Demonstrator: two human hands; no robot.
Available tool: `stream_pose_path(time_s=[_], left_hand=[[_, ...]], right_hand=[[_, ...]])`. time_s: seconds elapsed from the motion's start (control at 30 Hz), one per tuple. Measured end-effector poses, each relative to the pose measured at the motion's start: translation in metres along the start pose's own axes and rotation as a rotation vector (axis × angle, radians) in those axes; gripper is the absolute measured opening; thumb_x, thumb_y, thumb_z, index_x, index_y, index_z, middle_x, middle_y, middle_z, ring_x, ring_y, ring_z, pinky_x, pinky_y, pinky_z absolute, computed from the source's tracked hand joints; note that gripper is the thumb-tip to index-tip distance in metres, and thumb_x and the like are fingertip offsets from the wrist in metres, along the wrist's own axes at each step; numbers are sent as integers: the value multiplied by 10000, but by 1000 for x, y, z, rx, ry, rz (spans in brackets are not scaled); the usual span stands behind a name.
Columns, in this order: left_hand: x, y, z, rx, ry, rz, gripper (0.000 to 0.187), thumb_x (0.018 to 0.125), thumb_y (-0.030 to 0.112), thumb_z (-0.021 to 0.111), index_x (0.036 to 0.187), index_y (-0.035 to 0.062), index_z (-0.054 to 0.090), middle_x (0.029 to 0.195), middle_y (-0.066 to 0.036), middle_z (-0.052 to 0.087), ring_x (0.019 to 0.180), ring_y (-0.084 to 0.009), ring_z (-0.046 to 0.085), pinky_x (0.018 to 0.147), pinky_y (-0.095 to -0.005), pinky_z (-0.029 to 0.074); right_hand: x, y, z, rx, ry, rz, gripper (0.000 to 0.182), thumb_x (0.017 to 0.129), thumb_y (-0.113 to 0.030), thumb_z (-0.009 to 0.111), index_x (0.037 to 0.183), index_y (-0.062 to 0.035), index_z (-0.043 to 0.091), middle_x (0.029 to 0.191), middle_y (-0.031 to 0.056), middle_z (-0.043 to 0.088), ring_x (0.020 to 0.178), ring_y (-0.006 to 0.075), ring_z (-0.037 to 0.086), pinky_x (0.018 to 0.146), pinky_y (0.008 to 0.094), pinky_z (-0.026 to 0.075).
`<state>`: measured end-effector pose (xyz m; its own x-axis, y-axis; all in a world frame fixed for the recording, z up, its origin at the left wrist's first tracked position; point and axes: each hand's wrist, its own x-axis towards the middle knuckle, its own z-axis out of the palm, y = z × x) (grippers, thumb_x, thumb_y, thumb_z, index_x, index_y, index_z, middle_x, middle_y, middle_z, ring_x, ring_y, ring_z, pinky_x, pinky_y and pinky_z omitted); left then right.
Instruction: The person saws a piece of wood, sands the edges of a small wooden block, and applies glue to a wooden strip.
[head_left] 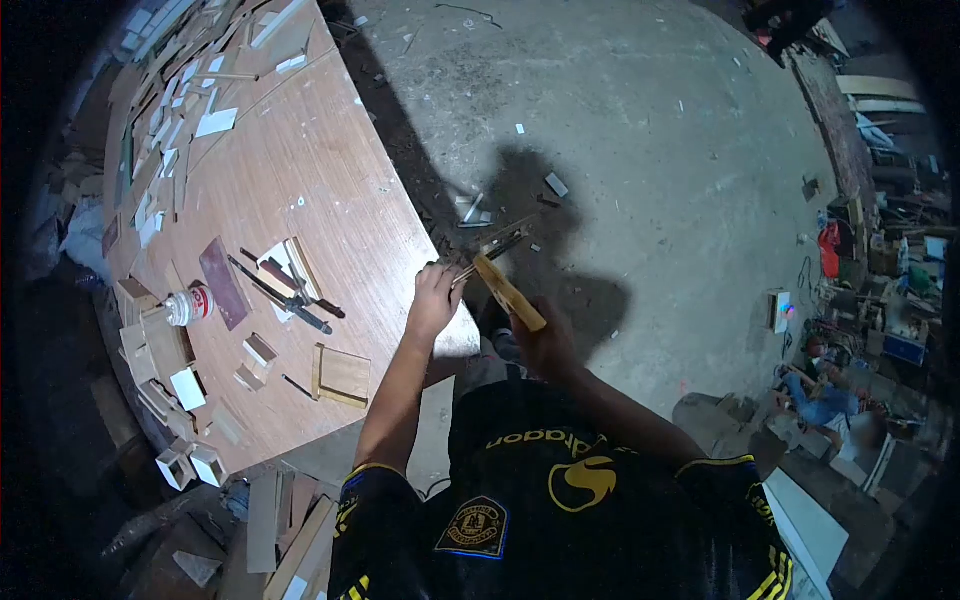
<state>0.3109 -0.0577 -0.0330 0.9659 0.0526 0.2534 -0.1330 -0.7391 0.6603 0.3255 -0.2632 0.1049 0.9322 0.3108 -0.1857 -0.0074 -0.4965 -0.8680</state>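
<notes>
At the table's near right corner, my left hand [435, 298] is closed with its fingers around a thin, light strip [463, 274] that pokes out toward the right. My right hand [546, 345] grips a yellowish-brown wooden bar [508, 292], thick like a tool's handle. The bar's far end overlaps the tip of the strip in this view. Just beyond, a narrow dark-edged piece [506, 240] shows over the floor; what it belongs to I cannot tell. Both hands are close together, just off the table edge.
The wooden table [340, 180] carries long dark tools [280, 290], a small wooden frame [342, 376], a white jar [188, 306], a reddish plate [223, 283] and several offcuts. Scraps lie on the concrete floor [660, 150]. Clutter and a seated person [830, 405] are at right.
</notes>
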Motion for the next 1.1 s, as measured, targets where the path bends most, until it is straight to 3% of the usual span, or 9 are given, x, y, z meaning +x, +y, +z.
stream_pose_path(time_s=[0.1,0.3,0.83,0.9,1.03,1.1], left_hand=[[1,-6,-1,-18,-53,-6,211,778,57,680,967,-16,620,952,-155,574,894,-350,535,802,-434,443],[0,-4,-12,-64,-101,18,163,787,66,675,921,-16,629,938,-162,565,890,-358,527,803,-438,437],[-4,-11,-10,-80,-141,42,249,771,42,668,991,-42,589,983,-207,569,931,-400,521,826,-459,444],[-2,-9,-11,-81,-95,68,251,779,56,661,996,-44,585,979,-213,569,930,-408,518,823,-470,442],[-7,-19,-4,-59,-97,73,266,784,66,653,1012,-49,577,990,-221,572,934,-419,516,828,-477,440],[-8,-19,-5,-62,-150,-2,240,788,86,671,1001,-9,614,1000,-181,607,951,-385,542,846,-457,448]], right_hand=[[-4,-4,5,-25,-61,32,210,943,-170,581,1082,-44,486,790,182,634,698,339,662,593,417,498],[-16,-6,21,-45,-20,98,215,926,-156,599,1076,-55,483,787,199,629,712,375,655,598,440,493],[-34,-8,41,70,84,160,193,905,-166,618,1017,-43,520,763,184,623,689,374,640,592,433,482],[-35,-5,42,-43,48,99,273,869,-109,651,1079,-48,488,870,223,645,797,404,660,627,439,509],[-34,-13,43,-29,39,157,265,869,-103,647,1074,-48,489,870,221,650,791,407,660,632,439,510],[-32,-22,39,41,63,164,192,874,-134,641,1000,-33,537,877,211,611,806,383,621,666,434,482]])
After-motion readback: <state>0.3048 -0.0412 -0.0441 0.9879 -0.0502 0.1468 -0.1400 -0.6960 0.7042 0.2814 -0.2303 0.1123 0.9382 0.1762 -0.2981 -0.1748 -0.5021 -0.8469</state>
